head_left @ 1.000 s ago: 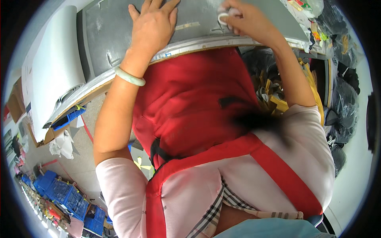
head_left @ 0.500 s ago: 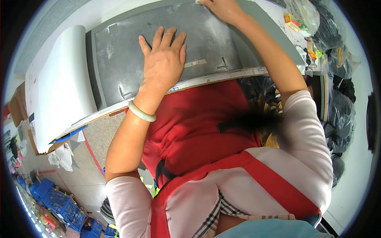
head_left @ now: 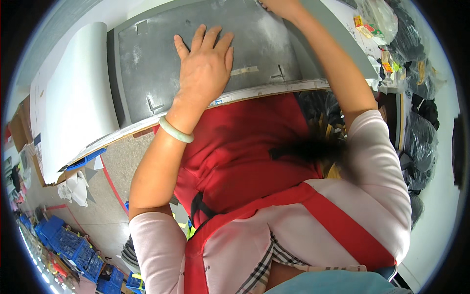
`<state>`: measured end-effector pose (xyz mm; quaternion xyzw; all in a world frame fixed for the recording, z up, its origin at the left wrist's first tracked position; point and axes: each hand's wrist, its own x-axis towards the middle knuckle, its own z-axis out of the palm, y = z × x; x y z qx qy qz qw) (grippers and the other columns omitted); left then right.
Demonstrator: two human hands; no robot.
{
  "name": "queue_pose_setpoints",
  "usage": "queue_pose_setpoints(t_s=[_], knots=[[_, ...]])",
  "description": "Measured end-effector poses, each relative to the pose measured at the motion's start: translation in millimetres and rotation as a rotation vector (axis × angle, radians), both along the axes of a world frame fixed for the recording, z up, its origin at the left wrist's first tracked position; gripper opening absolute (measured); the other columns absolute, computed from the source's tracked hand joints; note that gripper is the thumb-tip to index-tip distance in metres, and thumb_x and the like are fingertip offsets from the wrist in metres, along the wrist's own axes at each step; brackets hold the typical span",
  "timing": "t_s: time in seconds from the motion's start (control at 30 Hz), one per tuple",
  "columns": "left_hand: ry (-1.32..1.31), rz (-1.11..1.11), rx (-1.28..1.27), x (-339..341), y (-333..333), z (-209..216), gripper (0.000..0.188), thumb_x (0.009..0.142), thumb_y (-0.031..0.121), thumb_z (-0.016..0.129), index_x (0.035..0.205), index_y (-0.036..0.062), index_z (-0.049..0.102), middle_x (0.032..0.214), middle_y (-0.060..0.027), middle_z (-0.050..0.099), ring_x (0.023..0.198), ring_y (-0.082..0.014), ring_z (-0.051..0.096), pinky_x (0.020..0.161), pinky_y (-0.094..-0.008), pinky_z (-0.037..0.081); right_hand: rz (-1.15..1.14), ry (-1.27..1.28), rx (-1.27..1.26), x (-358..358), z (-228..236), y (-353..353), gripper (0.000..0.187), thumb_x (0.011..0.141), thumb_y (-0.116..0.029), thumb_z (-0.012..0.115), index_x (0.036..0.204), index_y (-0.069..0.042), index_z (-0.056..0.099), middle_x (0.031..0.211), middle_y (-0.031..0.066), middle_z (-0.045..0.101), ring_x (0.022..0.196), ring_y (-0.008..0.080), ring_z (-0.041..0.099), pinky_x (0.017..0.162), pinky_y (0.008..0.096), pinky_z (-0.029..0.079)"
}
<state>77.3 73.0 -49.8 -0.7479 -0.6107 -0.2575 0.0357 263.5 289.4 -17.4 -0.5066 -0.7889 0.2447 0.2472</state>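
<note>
We see the left hand lying flat, palm down, on the dark grey sheet, its grip apart with the fingers spread. The sheet is on the tabletop in front of us, the hand over its nearer, middle part. A pale strip of tape lies just beside the thumb, as it did a second ago, so this hand has kept its place on the sheet while our view has shifted to show more of the far part.

The right hand has travelled. A second ago it was near the right-hand corner mark, pinching a small white thing; half a second ago it was at the far side, and now it sits a little further right, cut off by the upper edge of our view. We cannot tell whether its grip is together or apart, nor whether the white thing is in it.

To the left, the curled white sheet lies beside the dark one, as before. On the right, a plain grey sheet extends past the dark sheet, under our right forearm.
</note>
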Motion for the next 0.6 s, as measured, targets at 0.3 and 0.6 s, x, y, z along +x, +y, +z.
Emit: queue_pose_setpoints(t_s=[0.3,0.6], knots=[[0.011,0.044,0.007,2,-1,-1,0.033,0.102,0.026,0.058,0.133,0.0165,0.065,0.140,-0.0066,0.060,0.139,-0.0318,0.048,0.113,-0.0718,0.028,0.103,0.152,-0.128,-28,25,4,0.015,0.094,-0.015,0.069,0.095,0.000,0.069,0.073,0.0062,0.068,0.060,0.0127,0.064,0.051,0.0286,0.051],[0.034,0.061,0.037,3,0,-6,0.035,0.101,0.028,0.059,0.133,0.0159,0.064,0.142,-0.0057,0.057,0.142,-0.0300,0.044,0.111,-0.0756,0.028,0.563,0.037,0.252,-192,16,-53,0.022,0.090,-0.018,0.069,0.094,0.003,0.073,0.086,0.0240,0.070,0.079,0.0387,0.068,0.074,0.0442,0.053]])
